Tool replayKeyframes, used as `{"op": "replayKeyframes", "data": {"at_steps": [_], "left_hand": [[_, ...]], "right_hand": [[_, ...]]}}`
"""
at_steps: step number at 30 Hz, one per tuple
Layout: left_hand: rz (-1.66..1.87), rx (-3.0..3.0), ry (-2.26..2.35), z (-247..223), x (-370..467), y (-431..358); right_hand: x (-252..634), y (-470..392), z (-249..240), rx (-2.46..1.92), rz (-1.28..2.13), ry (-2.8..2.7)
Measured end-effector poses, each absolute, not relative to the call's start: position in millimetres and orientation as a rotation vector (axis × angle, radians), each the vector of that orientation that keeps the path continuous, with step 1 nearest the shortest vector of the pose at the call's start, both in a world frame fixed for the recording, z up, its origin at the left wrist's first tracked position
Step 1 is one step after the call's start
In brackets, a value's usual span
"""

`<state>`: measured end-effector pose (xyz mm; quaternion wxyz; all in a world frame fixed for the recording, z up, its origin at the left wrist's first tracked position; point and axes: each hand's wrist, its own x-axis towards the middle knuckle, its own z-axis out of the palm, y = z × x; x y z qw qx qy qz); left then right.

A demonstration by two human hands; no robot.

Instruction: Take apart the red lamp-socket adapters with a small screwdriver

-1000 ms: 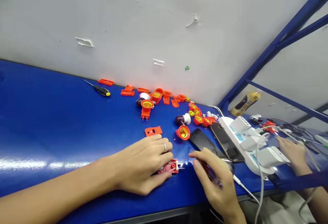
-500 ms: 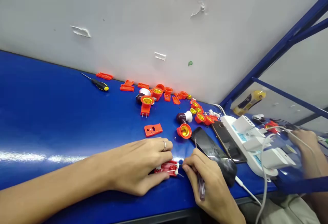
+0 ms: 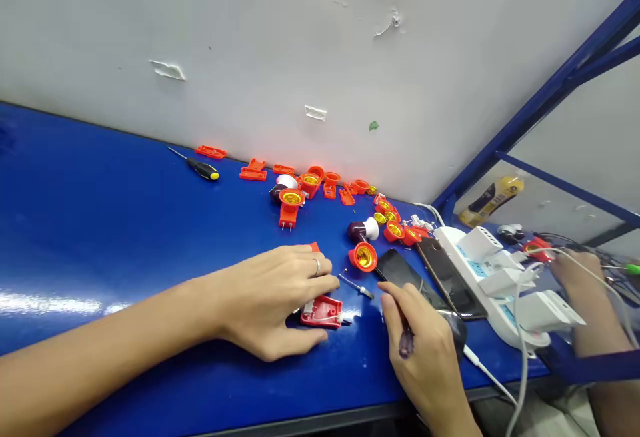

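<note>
My left hand [image 3: 280, 303], with a ring on one finger, lies spread over the table. Its thumb and forefinger stand apart on either side of a red plastic plug housing [image 3: 323, 311], whose left end is hidden beneath the hand. A flat red cover [image 3: 313, 247] is mostly covered by the same hand; only an edge shows. Closed around the translucent purplish handle of a slim screwdriver [image 3: 406, 342] is my right hand [image 3: 425, 350], away from the housing; the shaft is hidden. Between the hands lies a small thin metal part [image 3: 357, 287] with a grey end.
Red lamp sockets [image 3: 363, 257] and red casing parts [image 3: 253, 173] line the wall. A black-and-yellow screwdriver [image 3: 203, 169] lies at the back. Two phones [image 3: 447, 280] and a white power strip [image 3: 495, 310] are at right; another person's hand [image 3: 577, 273] is beyond the partition.
My left hand and the housing have moved away from the table's front edge, and the hand now covers most of the red cover. My right hand has drawn back from the housing; the metal part lies exposed.
</note>
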<state>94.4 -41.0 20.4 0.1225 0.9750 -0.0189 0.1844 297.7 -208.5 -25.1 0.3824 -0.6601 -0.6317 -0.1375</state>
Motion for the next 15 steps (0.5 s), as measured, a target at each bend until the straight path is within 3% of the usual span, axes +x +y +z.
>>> {"op": "replayKeyframes", "data": {"at_steps": [5,9,15], "left_hand": [[0.439,2.893,-0.073,23.3,93.3,-41.3],[0.397,2.708,-0.097,18.4,92.8,-45.6],[0.383,2.615,-0.152,16.3,92.8,-46.3]], "right_hand": [[294.6,-223.2,-15.7,-1.438,-0.171,-1.288],[284.4,-226.3,-15.6,-1.153,0.258,-1.174],[267.1,-224.2,-15.7,-1.406,0.358,-1.385]]}}
